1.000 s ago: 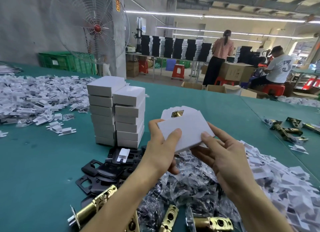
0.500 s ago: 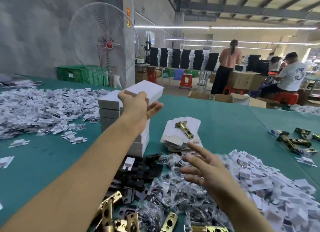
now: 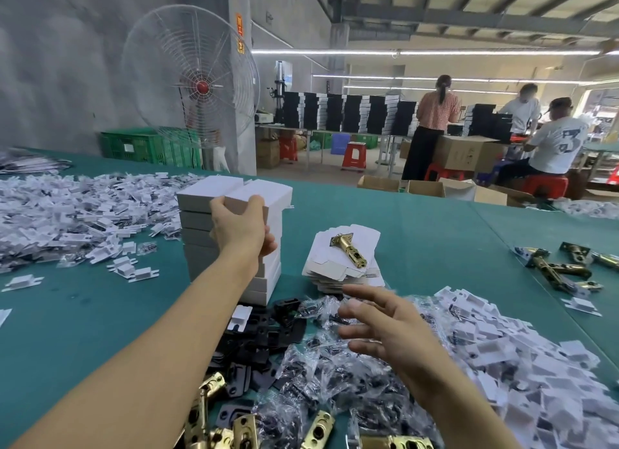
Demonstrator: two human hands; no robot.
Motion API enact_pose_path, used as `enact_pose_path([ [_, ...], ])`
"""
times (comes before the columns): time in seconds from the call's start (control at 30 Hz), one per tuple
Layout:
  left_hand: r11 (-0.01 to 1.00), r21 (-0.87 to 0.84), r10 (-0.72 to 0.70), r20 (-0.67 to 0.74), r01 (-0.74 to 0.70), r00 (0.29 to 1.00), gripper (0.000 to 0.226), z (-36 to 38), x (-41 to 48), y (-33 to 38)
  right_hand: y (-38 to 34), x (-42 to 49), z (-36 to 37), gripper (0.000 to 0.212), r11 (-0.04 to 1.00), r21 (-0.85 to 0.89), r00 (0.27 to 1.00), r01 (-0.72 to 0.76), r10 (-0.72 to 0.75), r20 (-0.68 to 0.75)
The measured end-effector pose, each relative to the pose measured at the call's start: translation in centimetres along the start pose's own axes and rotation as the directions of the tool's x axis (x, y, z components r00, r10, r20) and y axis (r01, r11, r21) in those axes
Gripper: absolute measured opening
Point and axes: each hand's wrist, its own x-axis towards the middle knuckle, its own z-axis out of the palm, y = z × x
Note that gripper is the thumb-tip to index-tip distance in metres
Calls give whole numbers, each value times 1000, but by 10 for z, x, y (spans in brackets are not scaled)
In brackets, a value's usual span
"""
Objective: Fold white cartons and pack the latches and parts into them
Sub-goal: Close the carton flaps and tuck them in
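Observation:
My left hand (image 3: pixel 239 225) grips a closed white carton (image 3: pixel 264 197) resting on top of the right column of the stacked white cartons (image 3: pixel 197 234). My right hand (image 3: pixel 385 328) hovers open, fingers spread, above a heap of clear bags of small black parts (image 3: pixel 335 381). Beyond it lies a pile of flat white carton blanks (image 3: pixel 331 267) with one brass latch (image 3: pixel 350 249) on top. More brass latches (image 3: pixel 315 432) lie at the near edge, beside black plates (image 3: pixel 264 334).
White plastic inserts are heaped at the left (image 3: pixel 73 210) and at the right (image 3: pixel 522 358). Several brass latches (image 3: pixel 556 267) lie at the far right on the green table (image 3: pixel 77 314). A standing fan (image 3: pixel 191 76) and several people are beyond the table.
My left hand carried the closed carton from in front of me to the stack and has lowered it onto the right column. My right hand let go of it and now hovers over the bags.

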Motion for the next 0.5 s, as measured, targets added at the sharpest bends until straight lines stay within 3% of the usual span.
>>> enact_pose_path([
  [0.17,999,12,48,-58,-47,997,36,3,4,1,0,-1,0,18,1000,-26,1000,-5,5,-3],
  [0.33,995,37,90,-81,-88,993,40,4,8,-2,0,-4,-1,17,998,-60,1000,15,-15,4],
  [0.5,986,75,160,-120,-152,980,40,5,15,-8,-3,-6,-6,14,978,-208,1000,3,2,24],
])
